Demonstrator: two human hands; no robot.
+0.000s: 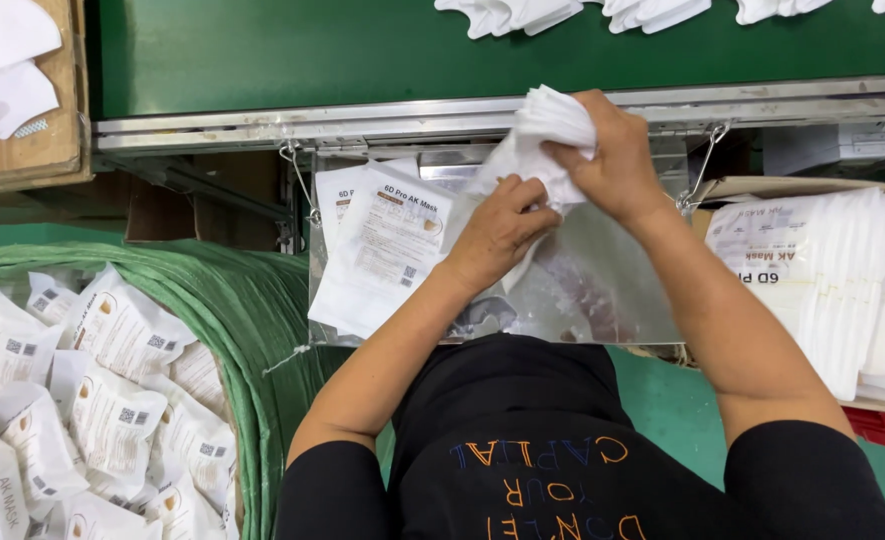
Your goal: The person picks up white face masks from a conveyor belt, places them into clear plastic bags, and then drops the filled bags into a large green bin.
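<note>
gripping a white mask stack, the right hand steadies it while the left hand pinches its lower edge above the metal surface; bagging step, needing a pouch opened.

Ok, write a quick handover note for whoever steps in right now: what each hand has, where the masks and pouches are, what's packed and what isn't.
Right hand: gripping a stack of white masks from above.
Left hand: pinching the lower edge of that same stack, over the shiny metal tray.
Empty printed pouches lie on the tray's left side; more flat pouches are stacked in a box at right.
Loose masks sit on the green conveyor.
Done: filled pouches piled in the green sack at lower left.
Left: the held stack is not in a pouch yet.
</note>
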